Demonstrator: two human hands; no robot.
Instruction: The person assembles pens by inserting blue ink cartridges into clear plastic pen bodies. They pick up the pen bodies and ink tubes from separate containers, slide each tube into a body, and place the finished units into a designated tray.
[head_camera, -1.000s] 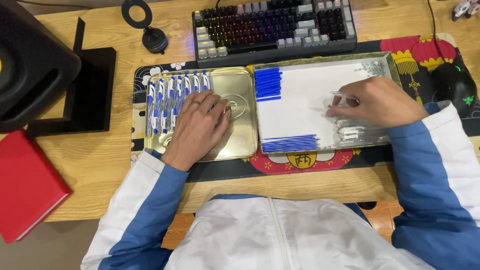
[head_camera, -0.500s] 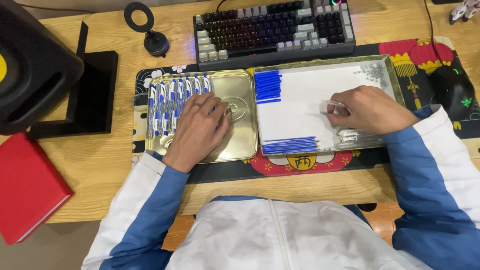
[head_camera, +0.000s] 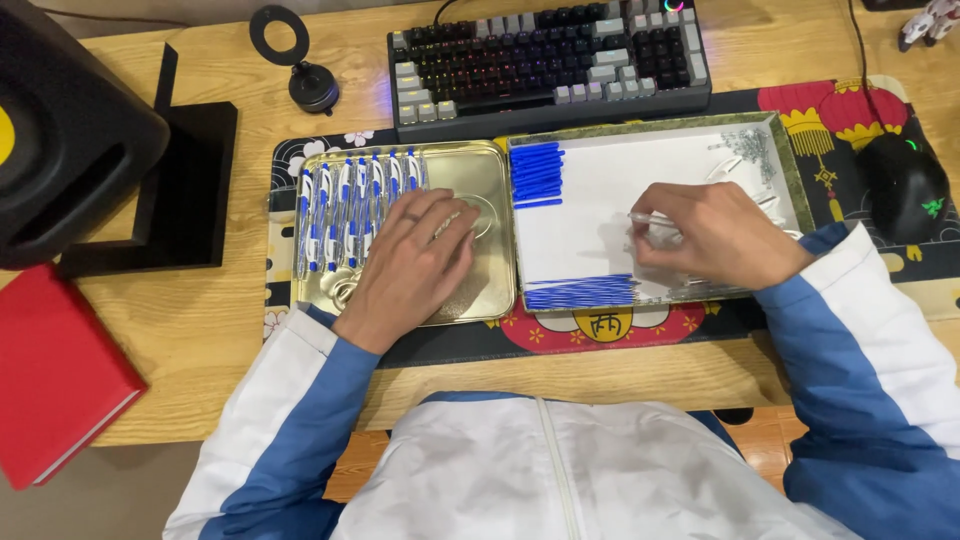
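Resting: left hand (head_camera: 410, 262) is lying flat, released, on gold tray (head_camera: 480, 165) beside finished pens (head_camera: 352, 205).
Grasping: right hand (head_camera: 722, 235) is pinching clear pen barrel (head_camera: 650, 218) over white tray (head_camera: 600, 185).
Advice: keeping barrel level probably helps.

Even, warm indoor light falls from above, bright and sharp across the frame. The gold tray (head_camera: 480, 170) shows soft glare around the left hand (head_camera: 415, 260), which casts a faint shadow. Left of the tray, the black speaker (head_camera: 70, 130) bulges slightly with wide-angle distortion.
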